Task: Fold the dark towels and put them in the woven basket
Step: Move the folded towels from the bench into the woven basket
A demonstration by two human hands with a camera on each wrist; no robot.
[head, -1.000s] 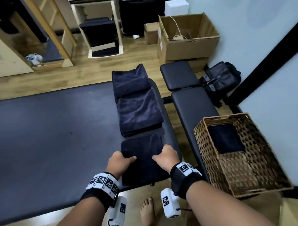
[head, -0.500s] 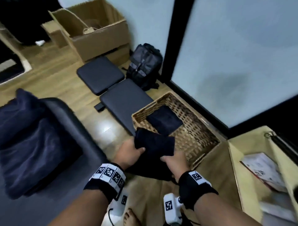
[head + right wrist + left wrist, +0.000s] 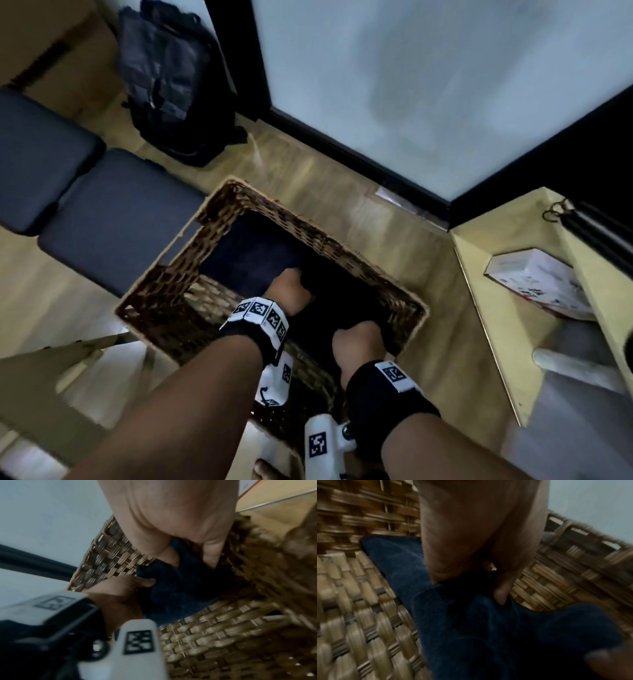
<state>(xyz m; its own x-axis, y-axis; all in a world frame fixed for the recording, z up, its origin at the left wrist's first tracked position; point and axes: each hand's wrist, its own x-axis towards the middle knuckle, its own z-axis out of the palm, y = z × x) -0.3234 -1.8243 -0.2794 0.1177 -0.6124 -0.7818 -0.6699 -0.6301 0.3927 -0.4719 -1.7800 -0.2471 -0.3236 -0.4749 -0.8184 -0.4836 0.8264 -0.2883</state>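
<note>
Both my hands are down inside the woven basket (image 3: 239,200), holding one folded dark towel (image 3: 337,301) between them. My left hand (image 3: 291,291) grips its left edge, thumb on top (image 3: 501,596). My right hand (image 3: 359,342) pinches the towel's near right edge (image 3: 187,566) close to the basket wall (image 3: 214,628). Another folded dark towel (image 3: 253,257) lies on the basket floor at the far left, next to the held one (image 3: 488,635). In the left wrist view that earlier towel (image 3: 393,555) sits against the woven wall (image 3: 359,513).
The basket stands on a wooden floor (image 3: 359,212). A dark padded bench (image 3: 113,209) lies to its left, with a black backpack (image 3: 171,82) beyond. A pale wooden shelf (image 3: 496,308) with a white box (image 3: 541,284) is at the right. A dark-framed glass panel (image 3: 428,85) stands behind.
I lifted the folded towel off the dark bench, swung it right over the basket, and now both hands have lowered it inside beside the first towel.
</note>
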